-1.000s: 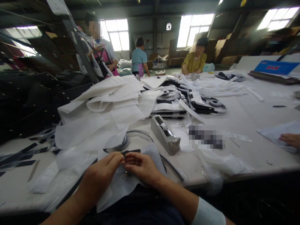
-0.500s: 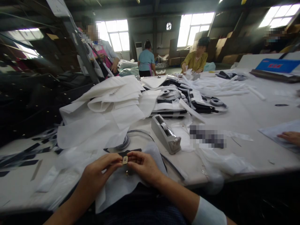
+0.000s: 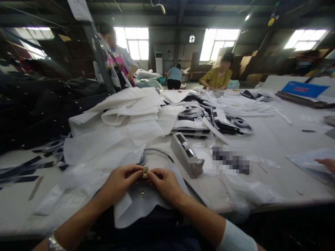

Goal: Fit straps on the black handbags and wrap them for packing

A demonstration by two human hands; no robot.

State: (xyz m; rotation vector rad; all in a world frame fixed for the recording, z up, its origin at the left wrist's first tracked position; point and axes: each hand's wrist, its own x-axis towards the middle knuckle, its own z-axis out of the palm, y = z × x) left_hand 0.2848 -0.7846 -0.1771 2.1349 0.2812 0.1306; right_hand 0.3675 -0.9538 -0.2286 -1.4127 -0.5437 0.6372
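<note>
Between the fingertips of both hands is a small gold bag clasp (image 3: pixel 145 172), a rectangular metal plate with an opening in it. My left hand (image 3: pixel 121 179) pinches it from the left, and my right hand (image 3: pixel 165 183) grips its right edge. Just below, a little gold metal fitting (image 3: pixel 142 194) stands out against a white sheet (image 3: pixel 140 211). That sheet lies over dark material (image 3: pixel 162 219) close to my body, most of which is hidden.
A grey tape dispenser (image 3: pixel 187 156) stands right of my hands. White sheets (image 3: pixel 125 122) pile up on the left, with coiled straps (image 3: pixel 242 123) farther back. At the right edge another person's hand (image 3: pixel 326 164) touches a pale sheet (image 3: pixel 309 160). Several people work beyond the table.
Both hands have lifted the clasp slightly away from me, and its face now shows more squarely. The fitting below is uncovered more plainly. A person at the back has bent down.
</note>
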